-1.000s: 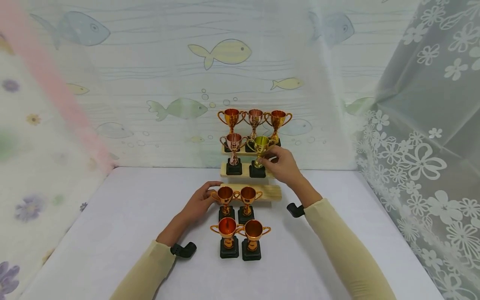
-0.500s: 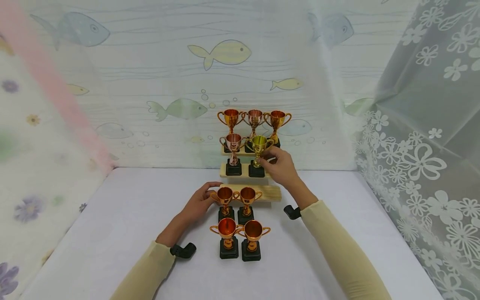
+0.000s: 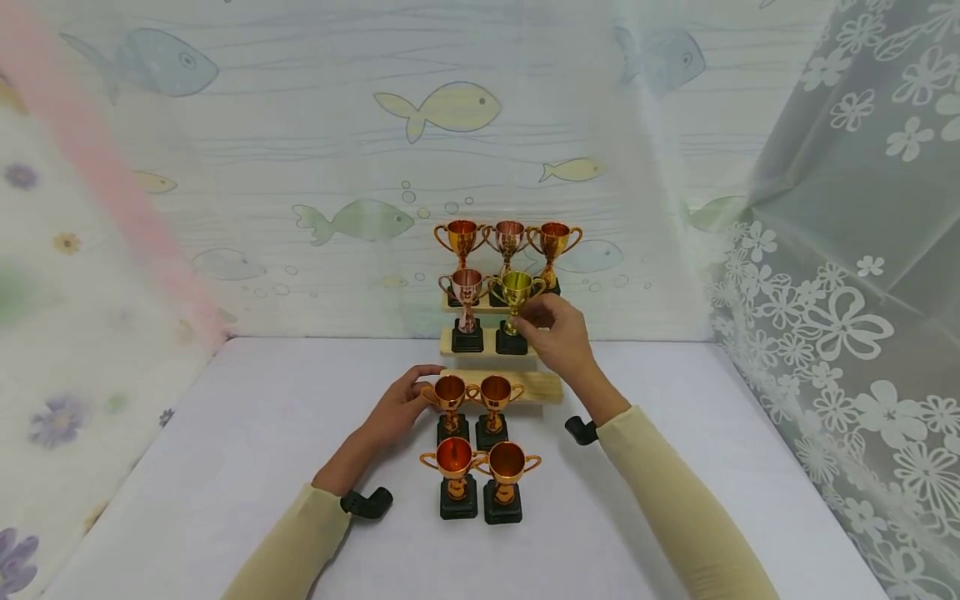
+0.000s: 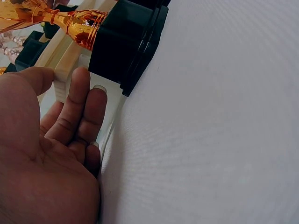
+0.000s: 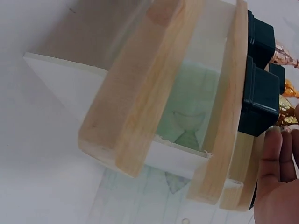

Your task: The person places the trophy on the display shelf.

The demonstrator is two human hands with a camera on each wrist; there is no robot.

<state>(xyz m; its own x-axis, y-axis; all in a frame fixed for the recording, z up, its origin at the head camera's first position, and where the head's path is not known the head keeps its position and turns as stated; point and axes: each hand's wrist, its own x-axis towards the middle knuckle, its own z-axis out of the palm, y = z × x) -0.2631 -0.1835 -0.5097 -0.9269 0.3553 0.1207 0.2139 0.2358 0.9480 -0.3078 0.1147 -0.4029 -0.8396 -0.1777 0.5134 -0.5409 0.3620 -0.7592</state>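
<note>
A three-tier wooden display stand point(image 3: 543, 386) stands at the back of the table. My right hand point(image 3: 561, 337) pinches the stem of a small gold trophy cup point(image 3: 517, 289), whose black base rests on the middle shelf. Left of it on that shelf is a rose-gold trophy point(image 3: 467, 287). My left hand point(image 3: 397, 406) holds the left end of the bottom shelf; in the left wrist view its thumb lies against the shelf's end point(image 4: 65, 74), fingers curled below. The right wrist view shows the right fingers point(image 5: 271, 158) beside the gold trophy's base point(image 5: 260, 100).
Several trophies line the top shelf, among them a gold one point(image 3: 555, 240). In front of the stand, copper-coloured trophies point(image 3: 495, 392) stand in two rows of two on the white tablecloth point(image 3: 262, 467). A fish-patterned curtain point(image 3: 337, 275) hangs close behind the stand.
My right hand and forearm have moved slightly left, and the gold trophy has shifted a little left with them on the middle shelf. The left hand has stayed in place.
</note>
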